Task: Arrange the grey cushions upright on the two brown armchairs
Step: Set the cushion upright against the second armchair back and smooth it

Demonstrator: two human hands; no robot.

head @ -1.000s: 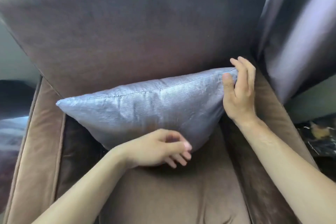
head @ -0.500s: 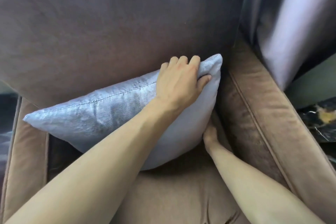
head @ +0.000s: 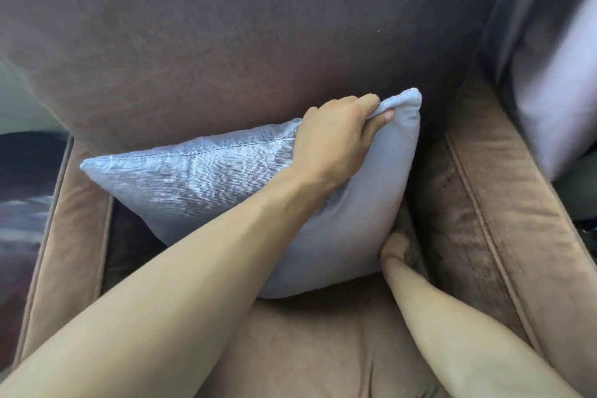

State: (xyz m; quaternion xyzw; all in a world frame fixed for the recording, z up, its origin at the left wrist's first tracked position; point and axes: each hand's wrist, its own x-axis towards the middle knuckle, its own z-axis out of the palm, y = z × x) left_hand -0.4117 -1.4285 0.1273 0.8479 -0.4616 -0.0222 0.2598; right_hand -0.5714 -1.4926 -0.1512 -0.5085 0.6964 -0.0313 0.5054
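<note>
Gripping the cushion corner: both hands at the armchair's right side

Leaning against the backrest of the brown armchair [head: 226, 42], the grey cushion [head: 200, 178] stands on one corner on the seat, tilted like a diamond, with its top seam running from about 9 o'clock up toward 1 o'clock. Its upper right corner sits close to the inner face of the right armrest [head: 504, 210].

Left hand [head: 336, 139]: reaches across the front of the cushion and is clenched on that upper right corner, fabric bunched between thumb and fingers; knuckles rest toward the backrest.

Right hand [head: 395, 247]: pushed down at roughly 4 o'clock from the cushion's centre, into the gap between the cushion's lower right edge and the armrest. Only the wrist and heel of the hand show; whether its fingers are closed on the cushion cannot be told.

Cushion's left corner points toward the left armrest [head: 64, 220] at 9 o'clock, short of touching it. Grey curtain fabric [head: 549, 74] hangs at 2 o'clock beyond the chair
</note>
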